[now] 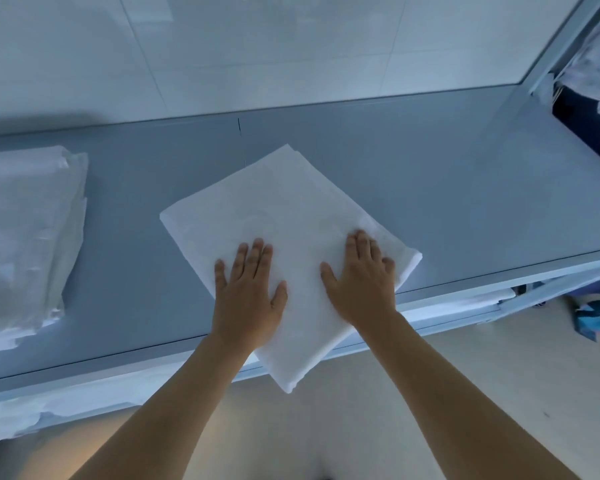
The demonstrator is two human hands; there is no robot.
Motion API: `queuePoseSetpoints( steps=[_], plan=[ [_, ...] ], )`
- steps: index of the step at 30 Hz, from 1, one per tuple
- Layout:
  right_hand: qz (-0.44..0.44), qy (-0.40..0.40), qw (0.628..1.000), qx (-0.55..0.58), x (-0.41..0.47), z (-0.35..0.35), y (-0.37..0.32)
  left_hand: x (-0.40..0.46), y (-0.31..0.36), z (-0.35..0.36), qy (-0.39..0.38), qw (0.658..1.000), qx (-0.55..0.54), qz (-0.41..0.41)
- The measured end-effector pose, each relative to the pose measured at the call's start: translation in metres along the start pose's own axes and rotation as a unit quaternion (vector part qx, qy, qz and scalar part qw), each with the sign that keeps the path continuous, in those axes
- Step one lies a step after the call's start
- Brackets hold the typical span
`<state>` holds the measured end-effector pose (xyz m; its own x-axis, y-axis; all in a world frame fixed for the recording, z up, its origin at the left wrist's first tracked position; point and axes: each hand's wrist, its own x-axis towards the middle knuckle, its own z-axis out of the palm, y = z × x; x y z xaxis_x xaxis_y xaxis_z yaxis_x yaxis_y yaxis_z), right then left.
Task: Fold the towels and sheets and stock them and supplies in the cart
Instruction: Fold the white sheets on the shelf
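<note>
- On the grey table top point(430, 188), a folded white sheet point(284, 216) lies at an angle, its near corner overhanging the front edge.
- Left hand point(248, 289): flat on the sheet, fingers straight and spread, pressing down.
- Right hand point(362, 278): flat beside it, fingers extended, tips near the sheet's right edge.
- Stack of folded white linen point(28, 233): far left, apparently several layers.
</note>
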<state>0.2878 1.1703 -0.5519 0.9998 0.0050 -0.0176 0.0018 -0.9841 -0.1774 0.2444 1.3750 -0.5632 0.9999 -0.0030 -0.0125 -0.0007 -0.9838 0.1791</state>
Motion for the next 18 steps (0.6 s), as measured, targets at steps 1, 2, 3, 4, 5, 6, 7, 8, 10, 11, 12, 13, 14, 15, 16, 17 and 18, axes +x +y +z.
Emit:
queuePoseSetpoints(
  steps=[1,2,3,4,5,6,7,8,10,11,12,13,14,15,16,17,18],
  plan=[
    [-0.069,-0.004,0.998,-0.007,0.01,-0.003,0.011,0.001,-0.004,0.0,-0.002,1.0,0.002,0.009],
    [-0.143,-0.018,0.989,-0.017,0.021,-0.007,0.023,0.003,-0.009,0.0,-0.001,1.0,0.005,0.02],
    [-0.21,-0.042,0.977,-0.028,0.031,-0.01,0.033,0.004,-0.015,-0.002,0.0,0.999,0.005,0.032],
    [-0.258,-0.066,0.963,-0.033,0.04,-0.013,0.041,0.005,-0.02,-0.004,-0.002,0.999,0.003,0.047],
    [-0.287,-0.08,0.954,-0.03,0.045,-0.013,0.048,0.007,-0.027,-0.006,-0.004,0.998,0.0,0.062],
    [-0.3,-0.08,0.95,-0.022,0.044,-0.011,0.053,0.009,-0.033,-0.009,-0.006,0.997,-0.003,0.076],
    [-0.302,-0.07,0.951,-0.011,0.04,-0.007,0.055,0.011,-0.04,-0.013,-0.008,0.996,-0.003,0.086],
    [-0.293,-0.055,0.954,0.002,0.032,-0.002,0.055,0.014,-0.045,-0.016,-0.011,0.995,-0.002,0.096],
    [-0.26,-0.018,0.965,0.023,0.014,0.008,0.051,0.017,-0.048,-0.02,-0.012,0.995,0.011,0.099],
    [-0.244,-0.004,0.969,0.028,0.006,0.012,0.047,0.015,-0.047,-0.021,-0.009,0.997,0.015,0.078],
    [-0.229,0.005,0.973,0.03,0.001,0.014,0.043,0.013,-0.043,-0.02,-0.004,0.999,0.01,0.04],
    [-0.218,0.01,0.975,0.031,-0.002,0.016,0.039,0.009,-0.037,-0.018,0.005,1.0,-0.003,-0.013],
    [-0.21,0.01,0.977,0.033,-0.005,0.016,0.035,0.003,-0.03,-0.018,0.015,0.997,-0.019,-0.07],
    [-0.204,0.008,0.978,0.035,-0.008,0.015,0.03,-0.003,-0.022,-0.017,0.023,0.992,-0.031,-0.119],
    [-0.2,0.006,0.979,0.039,-0.011,0.016,0.025,-0.009,-0.015,-0.016,0.026,0.987,-0.036,-0.155],
    [-0.196,0.004,0.979,0.046,-0.014,0.017,0.021,-0.014,-0.009,-0.015,0.025,0.982,-0.035,-0.183],
    [-0.192,0.001,0.98,0.054,-0.017,0.018,0.016,-0.017,-0.005,-0.015,0.021,0.977,-0.028,-0.208]
  ],
)
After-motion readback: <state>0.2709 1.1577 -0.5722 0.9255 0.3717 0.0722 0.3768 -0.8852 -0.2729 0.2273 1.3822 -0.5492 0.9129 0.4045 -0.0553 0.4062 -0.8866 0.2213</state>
